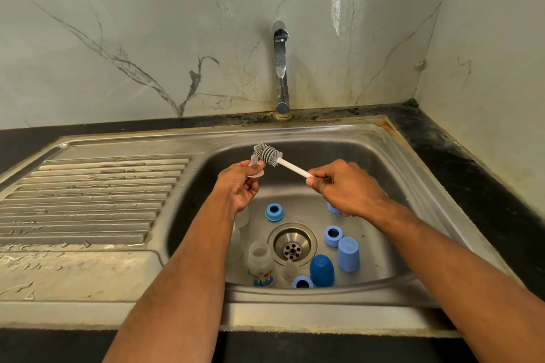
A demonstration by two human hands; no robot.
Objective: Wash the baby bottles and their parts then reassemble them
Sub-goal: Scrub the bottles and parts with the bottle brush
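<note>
Scrubbing over the steel sink (pixel 395 156): the left hand (pixel 240 186) pinches a clear silicone teat (pixel 256 166), while the right hand (pixel 345 188) grips a white-handled grey bristle brush (pixel 269 155) touching it. Best to rotate the teat against the bristles.

Caps (pixel 348 254) right of drain (pixel 292 245), seemingly upright.

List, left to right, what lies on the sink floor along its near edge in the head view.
Clear baby bottle with a printed label, standing open → small clear nipple → light blue ring → dark blue cap → light blue cap, all inside the sink.
</note>
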